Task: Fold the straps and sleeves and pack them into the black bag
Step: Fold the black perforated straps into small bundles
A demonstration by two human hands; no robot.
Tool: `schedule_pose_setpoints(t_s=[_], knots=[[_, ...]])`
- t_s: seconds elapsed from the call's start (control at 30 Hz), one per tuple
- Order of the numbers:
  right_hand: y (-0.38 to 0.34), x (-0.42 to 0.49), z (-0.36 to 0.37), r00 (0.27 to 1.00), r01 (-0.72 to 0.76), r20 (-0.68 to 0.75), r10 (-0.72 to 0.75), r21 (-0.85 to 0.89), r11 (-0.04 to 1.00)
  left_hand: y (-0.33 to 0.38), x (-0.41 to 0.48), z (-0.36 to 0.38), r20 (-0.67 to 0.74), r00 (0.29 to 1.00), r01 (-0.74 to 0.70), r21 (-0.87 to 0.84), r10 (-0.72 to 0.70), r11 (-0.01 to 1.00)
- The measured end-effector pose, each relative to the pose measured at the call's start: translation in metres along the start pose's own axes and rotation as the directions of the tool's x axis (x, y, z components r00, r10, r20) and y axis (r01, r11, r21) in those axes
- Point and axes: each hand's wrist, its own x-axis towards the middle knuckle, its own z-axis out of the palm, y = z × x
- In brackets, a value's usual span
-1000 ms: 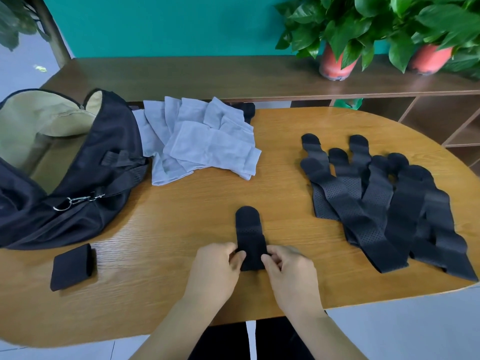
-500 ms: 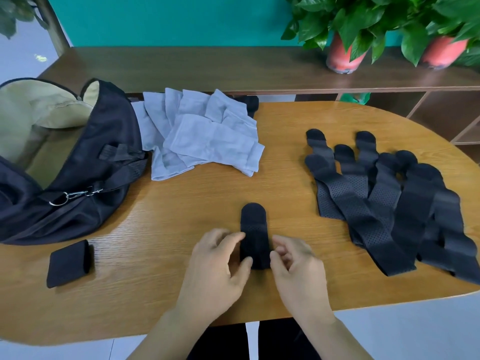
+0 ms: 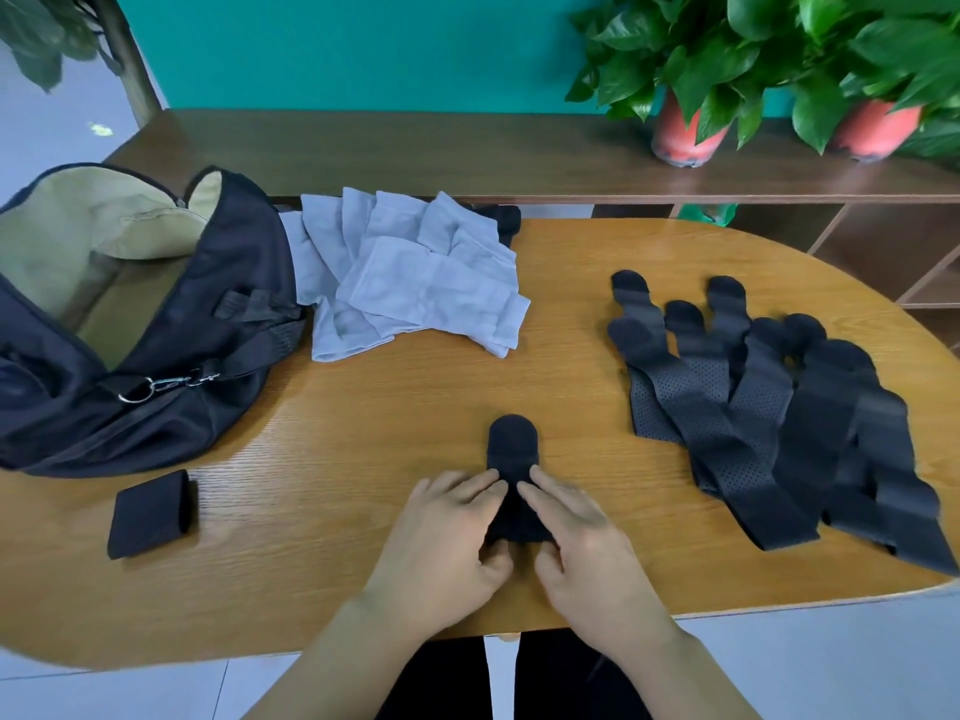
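Observation:
A short black strap (image 3: 512, 446) lies folded on the wooden table (image 3: 363, 439) just ahead of me, rounded end pointing away. My left hand (image 3: 441, 537) and my right hand (image 3: 584, 537) hold its near half from either side, fingers laid on top and thumbs tucked at the near end. A pile of several long black straps (image 3: 753, 407) is spread out at the right. Several grey sleeves (image 3: 415, 288) lie heaped at the back centre. The black bag (image 3: 171, 407) stands open at the left, showing its tan lining. One folded black strap (image 3: 150, 514) rests in front of the bag.
A dark wooden shelf (image 3: 415, 153) runs behind the table, carrying two potted plants in red pots (image 3: 685, 132) (image 3: 872, 129). The table's rounded front edge is close to my body. A metal clip (image 3: 156, 384) hangs on the bag's side.
Both hands have closed in on the strap and their fingers have slid forward over its near half, covering more of it. Everything else on the table stays where it was.

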Motion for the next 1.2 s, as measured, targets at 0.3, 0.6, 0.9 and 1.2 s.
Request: schedule_pose_setpoints(t_s=[0.3, 0.6, 0.9, 1.2], knots=[[-0.006, 0.007, 0.001, 0.947, -0.21, -0.193, 0.257, 0.236, 0.949, 0.009, -0.001, -0.001, -0.106, 0.976, 0.146, -0.328, -0.19, 0.933], [-0.015, 0.036, -0.003, 0.888, -0.353, -0.23, 0.397, 0.21, 0.912, -0.003, 0.032, 0.008, -0.068, 0.92, 0.346, -0.329, -0.387, 0.879], [-0.009, 0.047, -0.006, 0.876, -0.379, -0.237, 0.42, 0.2, 0.903, -0.023, 0.037, 0.014, -0.101, 0.897, 0.361, -0.395, -0.431, 0.845], [0.004, 0.032, 0.017, 0.942, 0.007, -0.316, -0.11, -0.31, 0.951, -0.013, 0.015, 0.029, -0.398, 0.917, 0.01, 0.022, 0.0, 1.0]])
